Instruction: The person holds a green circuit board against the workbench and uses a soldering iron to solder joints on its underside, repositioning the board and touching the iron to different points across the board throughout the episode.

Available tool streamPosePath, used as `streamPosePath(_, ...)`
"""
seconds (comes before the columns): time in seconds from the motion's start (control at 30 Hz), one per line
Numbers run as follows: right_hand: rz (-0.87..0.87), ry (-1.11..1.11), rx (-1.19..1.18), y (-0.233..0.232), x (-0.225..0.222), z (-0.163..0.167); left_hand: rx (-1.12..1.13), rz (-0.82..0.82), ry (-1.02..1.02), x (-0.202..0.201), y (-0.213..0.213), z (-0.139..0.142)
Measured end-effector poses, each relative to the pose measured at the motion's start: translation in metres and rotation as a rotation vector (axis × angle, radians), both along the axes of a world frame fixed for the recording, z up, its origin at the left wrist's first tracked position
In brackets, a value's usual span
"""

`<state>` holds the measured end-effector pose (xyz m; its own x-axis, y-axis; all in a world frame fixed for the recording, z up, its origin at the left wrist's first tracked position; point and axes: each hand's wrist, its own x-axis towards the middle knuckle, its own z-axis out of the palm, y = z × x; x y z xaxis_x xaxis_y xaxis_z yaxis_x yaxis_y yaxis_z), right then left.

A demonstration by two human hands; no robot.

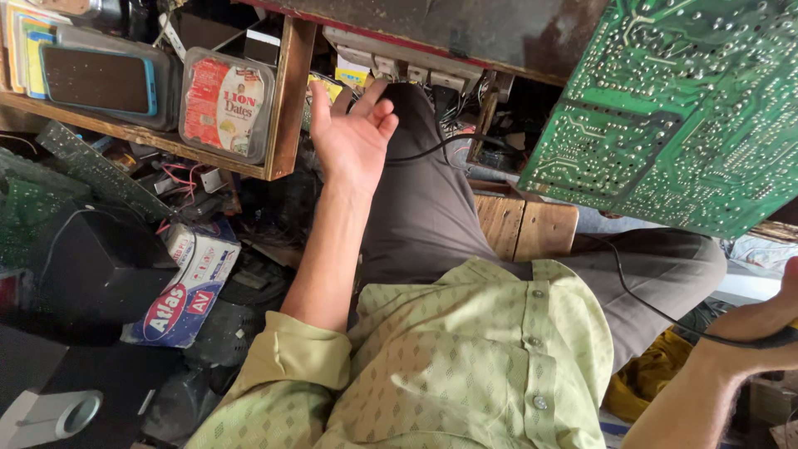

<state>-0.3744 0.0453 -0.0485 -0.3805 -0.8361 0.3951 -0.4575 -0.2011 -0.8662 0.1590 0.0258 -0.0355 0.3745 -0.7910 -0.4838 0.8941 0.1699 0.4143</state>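
- Left hand (353, 137): raised, palm facing up, fingers (378, 104) spread and loosely curled, gripping nothing. It sits just beside the end wall of the wooden shelf (287, 91) and near a thin black cable (432, 148).
- Right hand (777, 320): at the right frame edge, only partly in view. The black cable (665, 314) runs across the wrist area; whether the fingers are closed on it cannot be told.
- Green circuit board (665, 108): large, flat, solder side showing, with rows of shiny solder points and pale traces. It fills the upper right, well apart from the left hand.
- Shirt (465, 357): light green, woven diamond pattern, small round buttons. Trousers (424, 208): plain grey-brown cloth.
- Wooden stool (524, 224): worn plank surface, between the legs.
- Wooden shelf, contents: a clear rectangular plastic box (226, 104) with a red and white label, and a dark flat device with a blue rim (98, 79).
- Below the shelf: a white carton with red oval markings (187, 287), beside a black box-shaped object (91, 266); loose wires and a second, dusty circuit board (91, 170) lie around them.
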Motion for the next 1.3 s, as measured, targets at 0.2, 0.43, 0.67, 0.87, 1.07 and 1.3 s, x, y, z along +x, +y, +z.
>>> streamPosePath(0.2, 0.000, 0.016, 0.007, 0.004, 0.001, 0.001, -0.038, -0.023, -0.070, -0.003, -0.010, 0.016)
streamPosePath(0.43, 0.018, 0.029, 0.017, -0.001, -0.004, -0.005, -0.114, 0.030, 0.109, 0.002, -0.018, -0.015)
streamPosePath(0.67, 0.039, -0.005, -0.030, -0.015, -0.006, -0.002, -0.037, -0.067, 0.069, -0.018, -0.007, -0.005)
streamPosePath(0.87, -0.008, 0.057, -0.077, 0.002, 0.010, 0.005, -0.219, -0.122, 0.057, -0.030, -0.005, 0.018)
streamPosePath(1.07, -0.047, 0.017, -0.034, -0.005, 0.015, 0.014, -0.138, -0.067, 0.064, -0.031, -0.005, 0.015)
streamPosePath(1.3, -0.016, -0.005, -0.048, -0.006, 0.034, 0.025, -0.169, -0.068, 0.070, -0.035, 0.003, -0.002)
